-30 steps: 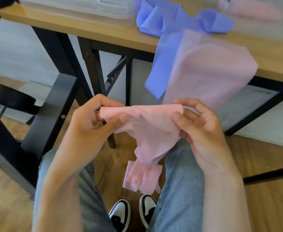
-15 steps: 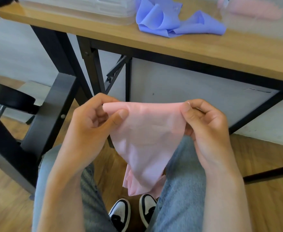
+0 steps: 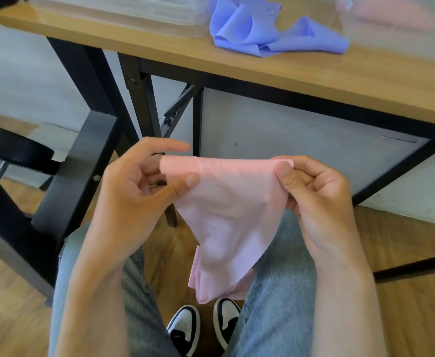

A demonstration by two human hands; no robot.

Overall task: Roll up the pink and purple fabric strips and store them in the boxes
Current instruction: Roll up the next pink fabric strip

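A: Fingers [image 3: 284, 168] of the right hand [image 3: 316, 191] are clamped on one top corner of the pink strip [image 3: 226, 210], thumb on the near face. The left hand [image 3: 131, 191] pinches the other corner between thumb and bent fingers, its index finger sticking out straight above the cloth.

B: So where does the strip sit?

A: Stretched between both hands, over the lap and well below the table [image 3: 314, 73] edge. From that taut top edge it narrows and hangs down between the knees, its bunched tail ending just above the shoes [image 3: 203, 328].

B: Is any rolling done on it?

A: Only a narrow fold shows along the top edge, so I'd judge this roll barely begun. The purple strip [image 3: 267, 29] lies crumpled and unrolled on the table, far above the pink one. To the purple strip's right, something pink shows blurred through a clear box [image 3: 391, 19]; possibly a stored roll, I cannot tell. A stack of clear boxes [image 3: 118, 14] sits to its left.

B: Room to work?

A: Open space around the pink strip in front of the hands. The black chair [image 3: 64, 181] stands close to its left, the table frame beyond it. The loose tail could snag the knees while it winds up.
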